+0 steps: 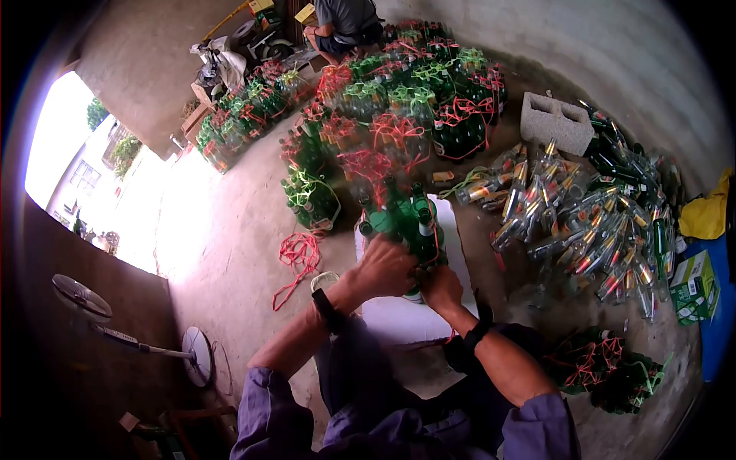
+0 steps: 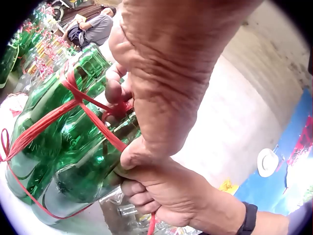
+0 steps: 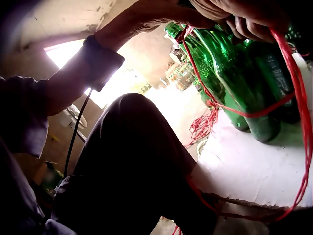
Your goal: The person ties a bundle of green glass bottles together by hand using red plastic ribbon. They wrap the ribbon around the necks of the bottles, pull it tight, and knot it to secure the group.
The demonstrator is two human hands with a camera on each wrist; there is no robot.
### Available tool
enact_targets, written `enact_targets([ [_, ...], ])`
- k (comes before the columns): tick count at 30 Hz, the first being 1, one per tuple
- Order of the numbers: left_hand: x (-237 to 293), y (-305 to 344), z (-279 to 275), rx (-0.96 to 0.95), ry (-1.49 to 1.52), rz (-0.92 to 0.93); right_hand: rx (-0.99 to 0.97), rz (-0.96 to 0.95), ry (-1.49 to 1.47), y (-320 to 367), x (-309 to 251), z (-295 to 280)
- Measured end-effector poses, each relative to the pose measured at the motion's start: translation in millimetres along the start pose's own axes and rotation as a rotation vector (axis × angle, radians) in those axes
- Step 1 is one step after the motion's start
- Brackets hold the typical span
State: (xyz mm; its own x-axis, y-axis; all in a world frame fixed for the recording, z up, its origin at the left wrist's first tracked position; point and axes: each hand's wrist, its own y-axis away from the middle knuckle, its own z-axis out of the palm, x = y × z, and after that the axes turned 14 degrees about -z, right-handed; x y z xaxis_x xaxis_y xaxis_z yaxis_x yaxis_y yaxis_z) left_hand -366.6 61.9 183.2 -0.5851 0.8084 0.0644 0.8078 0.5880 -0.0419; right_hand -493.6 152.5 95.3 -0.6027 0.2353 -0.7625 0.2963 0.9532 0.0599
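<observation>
A bundle of green glass bottles (image 1: 424, 239) stands upright on a white slab (image 1: 402, 320) in front of the person. Red plastic twine (image 2: 45, 129) is wound round the bottles and crosses near their necks. My left hand (image 1: 386, 268) pinches the twine at the top of the bundle, fingers curled in among the necks. Close against it, my right hand (image 2: 168, 193) grips the twine with bent fingers, and a tail hangs out below. In the right wrist view a long red strand (image 3: 299, 105) loops down past the slab's edge.
Many tied bottle bundles (image 1: 399, 130) fill the floor ahead, with a seated person (image 1: 345, 27) behind them. Loose clear bottles (image 1: 590, 222) lie heaped at right below a concrete block (image 1: 556, 123). Red twine (image 1: 297, 257) lies left; a fan (image 1: 198, 356) stands further left.
</observation>
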Motion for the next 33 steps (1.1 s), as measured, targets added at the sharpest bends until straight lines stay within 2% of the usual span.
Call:
enact_targets([
  [3, -3.3, -0.3, 3.8, -0.057, 0.073, -0.078, -0.004, 0.006, -0.001, 1.0, -2.0, -1.4],
  [7, -5.4, 3.5, 0.2, 0.003, 0.184, -0.045, -0.020, 0.025, 0.011, -1.3, -5.0, -3.1],
  [12, -8.9, 5.2, -13.8, -0.149, 0.173, -0.072, -0.008, 0.032, 0.019, 0.8, -8.5, -2.9],
  [18, -27.8, 8.1, -5.0, -0.181, 0.302, -0.001, 0.003, 0.001, 0.059, 1.6, -9.3, -2.6],
  [22, -35.4, 6.3, 1.0, -0.256, 0.388, -0.056, 0.031, -0.034, 0.051, 0.7, -3.7, 4.9],
  [25, -35.9, 7.3, 7.2, -0.235, 0.343, -0.111, 0.041, -0.039, 0.028, 0.0, -2.3, 7.1],
  [27, -36.3, 9.0, 11.1, -0.113, 0.342, -0.101, 0.042, -0.043, 0.014, 0.6, -2.5, 6.1],
  [28, -35.4, 10.0, 12.0, -0.117, 0.344, -0.102, 0.046, -0.051, 0.000, 0.9, -3.5, 5.2],
  [30, -32.9, 13.2, 10.7, 0.038, 0.197, -0.104, 0.030, -0.043, 0.004, 1.4, -7.0, 2.9],
  [31, -31.2, 14.1, 8.8, 0.034, 0.198, -0.106, 0.016, -0.039, 0.010, 1.6, -7.8, 3.0],
  [33, -28.3, 14.6, 6.1, 0.175, 0.165, -0.083, 0.022, -0.061, 0.000, 1.1, -4.7, 6.0],
])
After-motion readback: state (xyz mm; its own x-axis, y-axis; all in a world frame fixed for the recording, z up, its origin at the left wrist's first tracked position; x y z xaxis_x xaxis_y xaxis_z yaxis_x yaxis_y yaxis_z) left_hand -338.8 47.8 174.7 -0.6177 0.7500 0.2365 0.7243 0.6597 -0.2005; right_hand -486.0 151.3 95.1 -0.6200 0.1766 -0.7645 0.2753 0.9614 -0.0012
